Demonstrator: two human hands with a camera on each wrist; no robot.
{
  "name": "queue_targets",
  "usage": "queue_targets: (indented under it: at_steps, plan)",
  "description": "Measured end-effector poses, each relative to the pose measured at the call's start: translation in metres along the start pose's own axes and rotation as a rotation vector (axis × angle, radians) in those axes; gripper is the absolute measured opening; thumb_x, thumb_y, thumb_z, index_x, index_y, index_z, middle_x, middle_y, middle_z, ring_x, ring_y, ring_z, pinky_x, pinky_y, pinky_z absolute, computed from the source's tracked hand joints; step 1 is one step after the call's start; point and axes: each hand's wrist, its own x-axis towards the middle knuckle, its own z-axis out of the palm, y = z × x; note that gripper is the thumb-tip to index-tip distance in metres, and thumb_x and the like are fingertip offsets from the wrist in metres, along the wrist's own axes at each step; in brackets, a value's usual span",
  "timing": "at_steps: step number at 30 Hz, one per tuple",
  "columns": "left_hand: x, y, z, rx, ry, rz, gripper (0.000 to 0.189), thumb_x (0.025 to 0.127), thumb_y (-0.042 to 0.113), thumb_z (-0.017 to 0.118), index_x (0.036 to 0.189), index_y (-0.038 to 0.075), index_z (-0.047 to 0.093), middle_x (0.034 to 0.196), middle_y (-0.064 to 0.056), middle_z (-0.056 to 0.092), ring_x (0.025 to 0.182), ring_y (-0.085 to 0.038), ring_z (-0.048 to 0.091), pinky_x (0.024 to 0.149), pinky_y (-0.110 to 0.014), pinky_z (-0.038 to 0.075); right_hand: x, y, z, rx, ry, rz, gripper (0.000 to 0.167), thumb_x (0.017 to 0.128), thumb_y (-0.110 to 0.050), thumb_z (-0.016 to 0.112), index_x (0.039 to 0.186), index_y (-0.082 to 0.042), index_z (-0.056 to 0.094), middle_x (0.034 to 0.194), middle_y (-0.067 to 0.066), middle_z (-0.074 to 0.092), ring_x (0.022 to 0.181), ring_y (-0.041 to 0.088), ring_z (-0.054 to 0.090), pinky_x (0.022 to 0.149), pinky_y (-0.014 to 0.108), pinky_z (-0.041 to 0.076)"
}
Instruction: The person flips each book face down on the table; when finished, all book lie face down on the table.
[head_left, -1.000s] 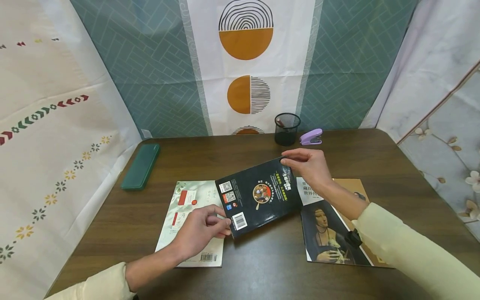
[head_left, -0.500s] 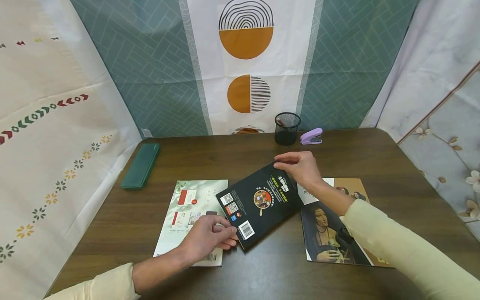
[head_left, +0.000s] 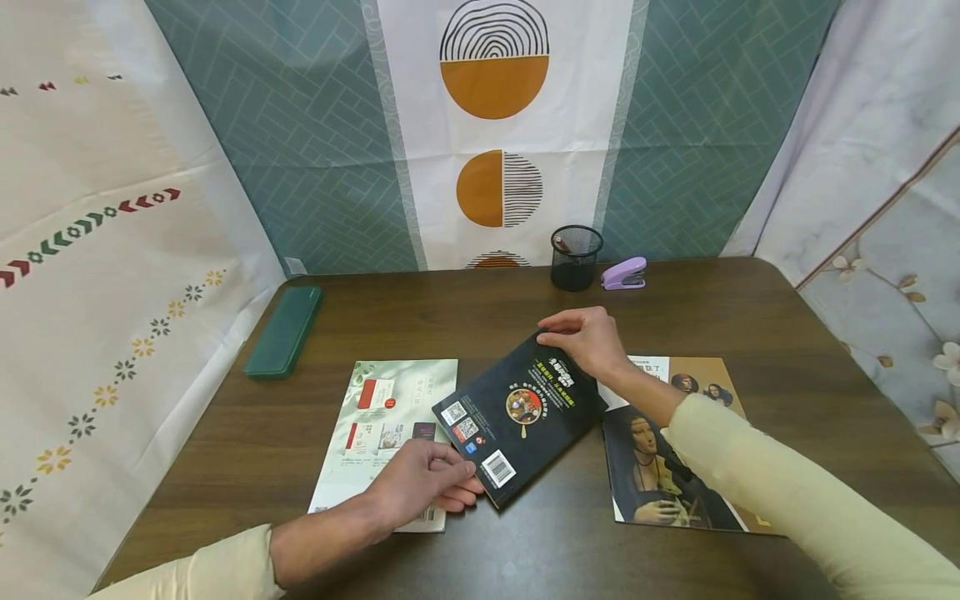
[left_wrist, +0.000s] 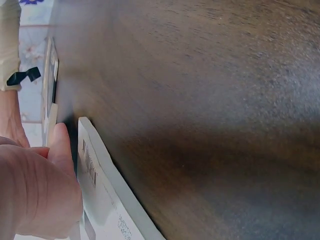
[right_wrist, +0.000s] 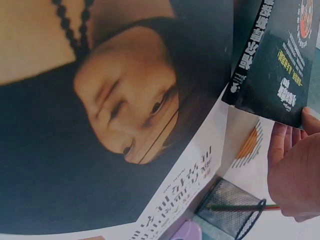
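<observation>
Now the black book (head_left: 517, 417) sits slanted between both hands: left hand (head_left: 423, 483) pinches its near corner, right hand (head_left: 588, 342) grips the far corner.

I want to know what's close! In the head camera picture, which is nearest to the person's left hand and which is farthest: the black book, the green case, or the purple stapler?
1. Black book: the left hand grips its near corner.
2. Green case: far left of the table.
3. Purple stapler: back edge, right of the mesh pen cup.
</observation>
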Motion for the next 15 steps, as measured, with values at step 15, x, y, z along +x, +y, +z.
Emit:
queue_targets:
  at_steps: [15]
  plan:
    - [0.002,-0.003,0.004,-0.006,-0.017,-0.079,0.021,0.105,0.01,0.066,0.104,-0.01,0.07,0.096,-0.021,0.079,0.076,-0.018,0.076,0.071,-0.037,0.065,0.005,0.008,0.017,-0.06,-0.024,0.016,0.027,0.091,-0.009,0.086,0.116,-0.002,0.081,0.104,0.013,0.081,0.099,0.028,0.078,0.092,0.047,0.06]
